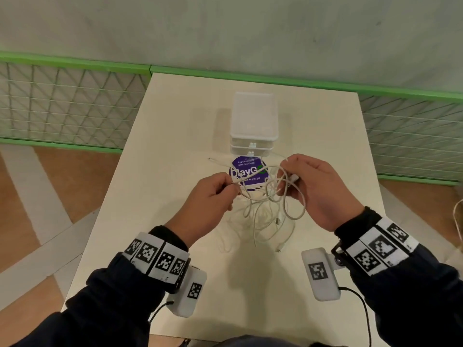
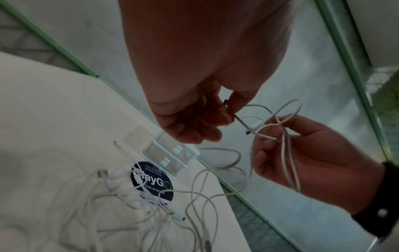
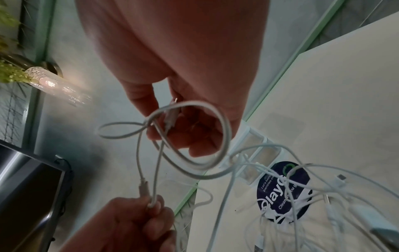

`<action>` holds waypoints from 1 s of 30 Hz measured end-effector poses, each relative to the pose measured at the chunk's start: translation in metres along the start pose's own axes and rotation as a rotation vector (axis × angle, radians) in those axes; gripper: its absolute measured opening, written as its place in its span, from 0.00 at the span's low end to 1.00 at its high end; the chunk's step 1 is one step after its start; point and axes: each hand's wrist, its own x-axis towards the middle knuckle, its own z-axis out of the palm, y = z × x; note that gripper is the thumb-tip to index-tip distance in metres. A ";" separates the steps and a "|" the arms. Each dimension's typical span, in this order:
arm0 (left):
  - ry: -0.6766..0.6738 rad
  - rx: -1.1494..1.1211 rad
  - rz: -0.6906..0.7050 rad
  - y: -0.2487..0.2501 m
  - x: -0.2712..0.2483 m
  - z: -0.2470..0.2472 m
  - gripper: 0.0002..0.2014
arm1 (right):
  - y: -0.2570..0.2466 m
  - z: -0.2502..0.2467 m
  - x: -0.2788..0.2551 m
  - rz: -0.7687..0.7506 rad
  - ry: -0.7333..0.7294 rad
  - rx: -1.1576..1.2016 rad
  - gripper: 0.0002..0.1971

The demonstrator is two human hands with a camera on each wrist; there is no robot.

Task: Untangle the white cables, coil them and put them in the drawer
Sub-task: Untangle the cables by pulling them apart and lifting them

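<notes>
A tangle of white cables (image 1: 263, 214) lies mid-table, partly lifted between my hands. My left hand (image 1: 229, 185) pinches one strand between thumb and fingertips (image 2: 232, 110). My right hand (image 1: 288, 176) grips a few loops and a connector end (image 3: 170, 117) above the pile. A knotted loop (image 3: 194, 136) hangs between both hands. The small white drawer unit (image 1: 254, 126) stands just beyond the cables, its two drawers pushed in. More cables and plugs (image 2: 151, 213) lie loose on the table.
A round purple sticker (image 1: 246, 174) lies on the cream table (image 1: 175, 146) in front of the drawer unit. A green-framed mesh fence (image 1: 70, 101) runs behind the table. A lamp (image 3: 56, 85) and a dark screen (image 3: 28, 187) appear in the right wrist view.
</notes>
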 end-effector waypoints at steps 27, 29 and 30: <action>-0.130 -0.146 0.008 0.003 -0.002 0.009 0.06 | 0.035 0.018 -0.007 -0.265 -0.008 -0.886 0.26; -0.147 -0.102 0.029 0.008 -0.005 0.007 0.07 | 0.032 0.020 -0.010 -0.358 0.014 -0.973 0.23; -0.156 -0.087 0.038 0.009 -0.007 0.007 0.07 | 0.030 0.021 -0.010 -0.383 0.008 -0.976 0.20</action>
